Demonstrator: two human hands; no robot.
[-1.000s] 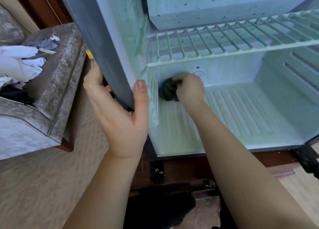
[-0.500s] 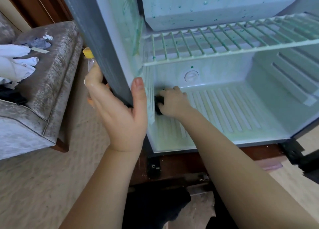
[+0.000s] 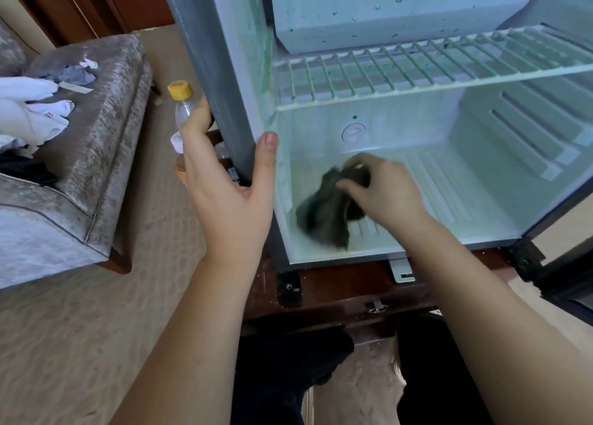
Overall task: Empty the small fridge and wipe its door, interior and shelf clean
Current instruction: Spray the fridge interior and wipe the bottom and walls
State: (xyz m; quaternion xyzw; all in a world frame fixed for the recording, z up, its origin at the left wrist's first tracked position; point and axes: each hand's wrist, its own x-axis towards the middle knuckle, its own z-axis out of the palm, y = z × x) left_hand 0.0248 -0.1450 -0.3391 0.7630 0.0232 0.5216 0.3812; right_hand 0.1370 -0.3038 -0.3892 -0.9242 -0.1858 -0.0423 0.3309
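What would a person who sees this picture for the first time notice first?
The right hand grips a dark cloth on the floor of the open fridge, near its left wall. The left hand holds that wall's front edge. Green specks dot the freezer box and the white wire shelf above.

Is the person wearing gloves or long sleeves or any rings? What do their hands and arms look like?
No gloves and no sleeves in view: the left hand and right hand are bare, and so are the left forearm and right forearm, right down to the picture's edge. I see no rings, watch or bracelet. The left thumbnail is short and rounded.
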